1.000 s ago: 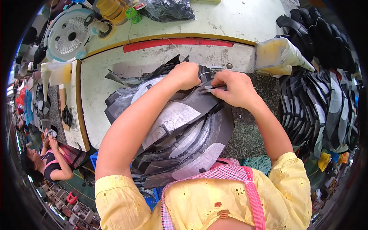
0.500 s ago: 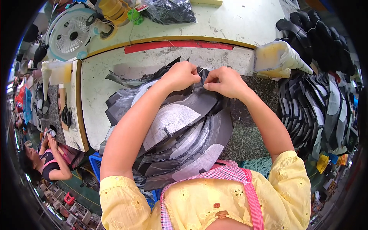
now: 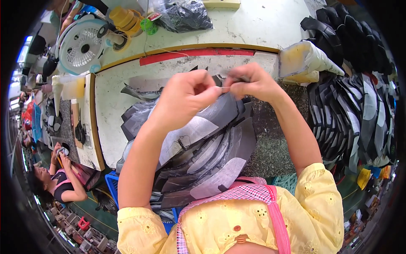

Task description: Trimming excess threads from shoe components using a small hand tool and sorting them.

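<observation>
In front of me lies a stack of curved dark grey cut pieces [image 3: 211,135] with pale, whitish patches, fanned over one another and reaching down to my apron. My left hand [image 3: 186,95] is raised over the stack, thumb and forefinger pinched on a thin pale thread [image 3: 225,88]. Close to it on the right, my right hand [image 3: 253,82] is also closed at the other end of this short stretch of thread. A small dark thing shows within the right fingers, too blurred to name. Both hands cover the far edge of the stack.
Many similar pieces [image 3: 351,118] stand in rows at the right, with black padded items [image 3: 347,40] behind. A clear container [image 3: 296,61] sits at the table's right edge. Across the table are a white fan [image 3: 82,48], a yellow thread cone [image 3: 123,17] and a black plastic bag [image 3: 184,17]. A co-worker [image 3: 67,178] sits at left.
Both hands have lifted off the pieces toward me, the left one further. The thread now stretches between their fingertips. The view has shifted slightly.
</observation>
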The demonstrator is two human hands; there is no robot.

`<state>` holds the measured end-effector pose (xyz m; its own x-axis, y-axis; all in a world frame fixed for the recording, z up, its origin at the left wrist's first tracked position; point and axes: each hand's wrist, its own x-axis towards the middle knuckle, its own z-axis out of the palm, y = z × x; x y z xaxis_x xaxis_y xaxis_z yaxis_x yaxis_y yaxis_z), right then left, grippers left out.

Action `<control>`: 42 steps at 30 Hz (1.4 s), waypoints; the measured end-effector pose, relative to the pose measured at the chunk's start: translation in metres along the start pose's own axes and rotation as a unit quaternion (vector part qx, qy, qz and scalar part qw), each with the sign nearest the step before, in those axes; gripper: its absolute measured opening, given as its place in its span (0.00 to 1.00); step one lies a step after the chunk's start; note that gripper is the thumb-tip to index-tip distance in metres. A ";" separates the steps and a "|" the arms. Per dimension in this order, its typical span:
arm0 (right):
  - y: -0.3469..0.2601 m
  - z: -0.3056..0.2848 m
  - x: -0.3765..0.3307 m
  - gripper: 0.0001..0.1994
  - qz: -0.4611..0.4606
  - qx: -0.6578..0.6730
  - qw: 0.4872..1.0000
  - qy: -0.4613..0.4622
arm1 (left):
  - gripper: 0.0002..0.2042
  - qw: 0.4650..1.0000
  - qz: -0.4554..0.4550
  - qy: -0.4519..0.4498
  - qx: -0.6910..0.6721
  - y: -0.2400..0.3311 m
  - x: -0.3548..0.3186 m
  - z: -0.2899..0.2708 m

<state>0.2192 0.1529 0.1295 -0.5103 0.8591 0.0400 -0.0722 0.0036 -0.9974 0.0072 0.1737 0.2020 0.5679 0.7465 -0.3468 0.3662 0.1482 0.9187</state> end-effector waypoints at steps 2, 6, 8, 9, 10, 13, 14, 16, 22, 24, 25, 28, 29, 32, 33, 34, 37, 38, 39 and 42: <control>0.002 -0.010 -0.024 0.14 0.056 -0.063 0.992 0.095 | 0.08 0.996 0.016 0.025 0.086 -0.011 -0.005 0.008; 0.024 -0.049 -0.184 0.08 0.196 -0.186 0.901 0.339 | 0.17 0.864 0.222 0.061 0.448 -0.036 -0.012 0.046; 0.034 -0.046 -0.288 0.06 0.250 -0.516 0.757 0.313 | 0.17 0.847 0.194 0.032 0.494 -0.027 -0.017 0.057; 0.047 -0.049 -0.344 0.04 0.297 -0.422 0.760 0.394 | 0.14 0.833 0.174 0.016 0.525 -0.025 -0.018 0.054; 0.045 -0.044 -0.384 0.05 0.339 -0.466 0.711 0.403 | 0.12 0.818 0.158 -0.007 0.554 -0.028 -0.015 0.053; 0.057 -0.032 -0.385 0.06 0.310 -0.538 0.658 0.426 | 0.08 0.785 0.184 -0.011 0.591 -0.033 -0.015 0.056; 0.054 -0.023 -0.342 0.06 0.212 -0.452 0.727 0.472 | 0.07 0.799 0.220 0.017 0.560 -0.032 -0.018 0.053; 0.028 0.015 -0.227 0.06 0.129 -0.341 0.814 0.453 | 0.08 0.828 0.198 0.043 0.523 -0.031 -0.020 0.045; 0.013 0.093 -0.097 0.02 -0.184 -0.131 0.962 0.150 | 0.11 0.860 0.207 0.035 0.465 -0.019 -0.041 0.024; 0.021 0.100 -0.093 0.02 -0.161 -0.154 0.962 0.156 | 0.11 0.830 0.206 0.049 0.516 -0.026 -0.052 0.028; 0.019 0.104 -0.092 0.02 -0.159 -0.154 0.964 0.148 | 0.10 0.797 0.207 0.059 0.564 -0.031 -0.056 0.032; 0.010 0.111 -0.084 0.05 -0.202 -0.225 0.944 0.133 | 0.11 0.793 0.200 0.067 0.572 -0.043 -0.055 0.026; 0.004 0.115 -0.078 0.05 -0.204 -0.225 0.944 0.129 | 0.10 0.794 0.190 0.076 0.572 -0.044 -0.057 0.023; 0.005 0.126 -0.064 0.07 -0.202 -0.295 0.930 0.087 | 0.07 0.896 0.158 0.226 0.349 -0.021 -0.066 0.008; 0.013 0.128 -0.066 0.07 -0.203 -0.296 0.929 0.087 | 0.07 0.919 0.133 0.289 0.233 -0.016 -0.071 -0.004; 0.019 0.130 -0.066 0.07 -0.199 -0.274 0.937 0.089 | 0.09 0.914 0.141 0.320 0.205 -0.024 -0.078 -0.014; 0.032 0.128 -0.067 0.07 -0.186 -0.246 0.945 0.109 | 0.09 0.901 0.120 0.405 0.097 -0.033 -0.102 -0.051; 0.030 0.131 -0.067 0.07 -0.179 -0.239 0.947 0.116 | 0.08 0.889 0.126 0.427 0.112 -0.037 -0.115 -0.060; 0.028 0.127 -0.065 0.07 -0.173 -0.237 0.948 0.121 | 0.07 0.874 0.134 0.450 0.123 -0.041 -0.121 -0.063; 0.020 0.130 -0.059 0.07 -0.163 -0.259 0.946 0.107 | 0.05 0.871 0.156 0.465 0.032 -0.031 -0.144 -0.061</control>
<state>0.1362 0.0361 0.1147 -0.3435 0.8527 0.3935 0.2628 0.4895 -0.8315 -0.1304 0.1014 0.2351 -0.1841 0.9510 0.2482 0.3575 -0.1705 0.9182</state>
